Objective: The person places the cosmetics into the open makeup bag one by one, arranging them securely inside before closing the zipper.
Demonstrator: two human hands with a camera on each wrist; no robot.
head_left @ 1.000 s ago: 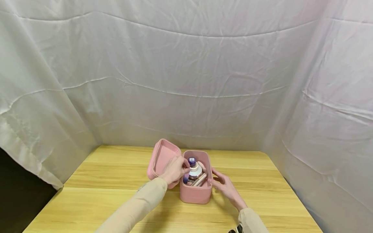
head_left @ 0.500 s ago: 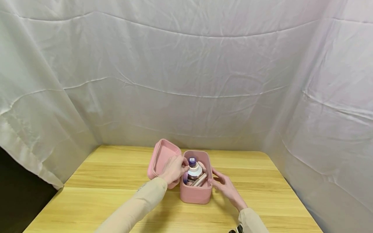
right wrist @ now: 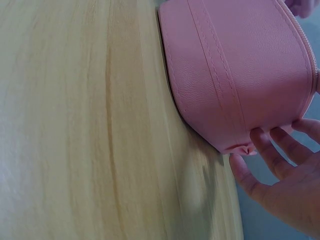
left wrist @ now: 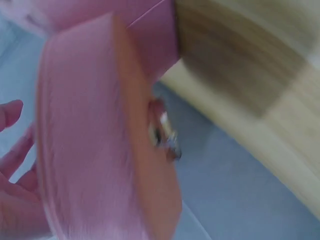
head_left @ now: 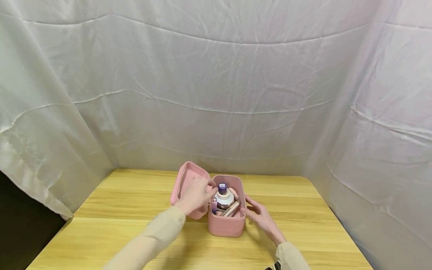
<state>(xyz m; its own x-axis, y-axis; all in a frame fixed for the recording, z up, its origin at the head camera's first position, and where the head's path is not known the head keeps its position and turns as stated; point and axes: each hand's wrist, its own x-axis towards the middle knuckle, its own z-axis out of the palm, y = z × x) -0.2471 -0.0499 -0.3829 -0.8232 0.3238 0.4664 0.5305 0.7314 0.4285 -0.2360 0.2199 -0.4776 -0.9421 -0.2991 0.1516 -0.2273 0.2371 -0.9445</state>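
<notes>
A pink cosmetic case (head_left: 227, 227) stands on the table with its lid (head_left: 190, 179) folded open to the left. Inside the case are a purple-capped bottle (head_left: 222, 186), a round white-topped container (head_left: 225, 198), slim pale tubes (head_left: 231, 209) and a purple tube (head_left: 214, 206) upright by the left wall. My left hand (head_left: 199, 193) hovers over the lid's edge beside the case, fingers loosely bent around nothing. In the left wrist view, metal hardware (left wrist: 164, 131) shows on the lid. My right hand (right wrist: 292, 172) rests spread fingertips against the case's right side.
The wooden table (head_left: 135, 221) runs out on both sides of the case. Pale fabric (head_left: 222, 82) hangs behind it and along both sides. A dark area (head_left: 27, 221) lies past the table's left edge.
My left hand has let go of the purple tube and drawn back left from the case. The tube now shows against the left wall. The right hand has stayed in place.
</notes>
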